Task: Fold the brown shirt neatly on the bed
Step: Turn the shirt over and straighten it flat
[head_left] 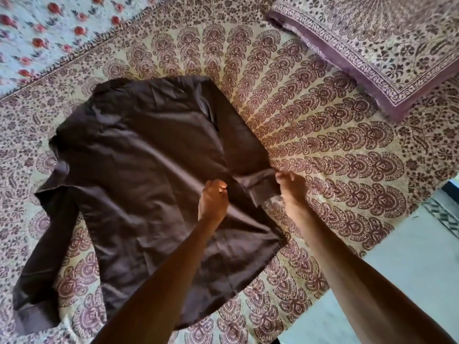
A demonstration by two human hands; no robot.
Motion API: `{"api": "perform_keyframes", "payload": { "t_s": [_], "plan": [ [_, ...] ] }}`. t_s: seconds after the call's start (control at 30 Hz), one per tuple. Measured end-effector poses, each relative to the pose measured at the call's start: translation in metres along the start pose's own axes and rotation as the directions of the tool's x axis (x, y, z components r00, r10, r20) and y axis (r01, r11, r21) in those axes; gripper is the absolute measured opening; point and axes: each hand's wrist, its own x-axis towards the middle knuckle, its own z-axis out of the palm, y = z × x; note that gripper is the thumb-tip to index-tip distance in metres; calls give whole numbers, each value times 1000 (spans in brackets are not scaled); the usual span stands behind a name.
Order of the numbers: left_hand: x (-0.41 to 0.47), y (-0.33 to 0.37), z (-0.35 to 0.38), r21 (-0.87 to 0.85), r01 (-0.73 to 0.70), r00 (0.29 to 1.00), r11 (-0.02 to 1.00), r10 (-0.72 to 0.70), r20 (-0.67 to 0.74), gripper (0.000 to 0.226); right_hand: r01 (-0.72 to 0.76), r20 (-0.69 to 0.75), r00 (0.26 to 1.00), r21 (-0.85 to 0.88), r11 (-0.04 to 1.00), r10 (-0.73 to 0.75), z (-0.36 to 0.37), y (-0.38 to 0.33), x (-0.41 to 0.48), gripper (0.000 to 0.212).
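Observation:
The brown shirt (139,175) lies spread flat, back side up, on the patterned bedspread (323,150). One sleeve stretches out toward the lower left (42,266). The other sleeve is folded in along the shirt's right side, its cuff (260,186) lying near the shirt's right edge. My right hand (291,184) pinches that cuff at its end. My left hand (213,199) rests on the shirt body just left of the cuff, fingers curled down onto the cloth; whether it pinches the cloth is unclear.
A pillow (372,45) in a matching print lies at the upper right. A floral sheet (44,28) shows at the upper left. The bed's edge runs along the lower right, with pale floor (409,264) beyond it.

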Motion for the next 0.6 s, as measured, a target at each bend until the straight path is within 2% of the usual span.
{"api": "perform_keyframes", "payload": {
  "t_s": [0.07, 0.13, 0.2, 0.27, 0.33, 0.4, 0.47, 0.5, 0.53, 0.57, 0.6],
  "plan": [
    [25, -1, -3, 25, -14, 999, 1000, 13, 32, 19, 6, -80, 997, 362, 932, 25, -17, -36, 21, 19],
    [46, -2, -3, 28, -6, 998, 1000, 4, 55, 20, -4, -187, 974, 544, 839, 126, -32, -61, 48, 19],
    [64, 0, -1, 21, -6, 999, 1000, 5, 46, 20, -68, -230, 952, 491, 869, 204, -36, -72, 76, 20],
    [80, 1, 3, 16, -1, 999, 1000, 0, 33, 21, -145, -180, 956, 395, 907, 231, -29, -69, 94, 28],
    [94, 4, 6, 16, 30, 999, 999, -31, 9, 23, -235, -151, 936, 409, 882, 319, -18, -60, 105, 27],
    [109, 11, 7, -27, 75, 996, 997, -76, -41, 27, -244, -240, 906, 378, 893, 349, -10, -58, 112, 29],
    [127, 22, 3, -64, 98, 989, 993, -104, -102, 31, -173, -443, 862, 199, 964, 247, -3, -63, 113, 46],
    [137, 28, 0, -57, 107, 984, 993, -114, -136, 36, -133, -548, 830, -12, 991, 105, 1, -66, 114, 51],
    [149, 34, -4, -37, 122, 979, 992, -126, -163, 41, -67, -581, 809, -245, 967, -91, 6, -69, 115, 54],
    [162, 40, -8, -12, 149, 973, 989, -149, -178, 48, 43, -519, 799, -455, 890, -304, 10, -73, 116, 55],
    [175, 47, -12, 4, 185, 965, 983, -181, -187, 55, 172, -370, 802, -608, 775, -468, 19, -78, 118, 54]
  ]
}}
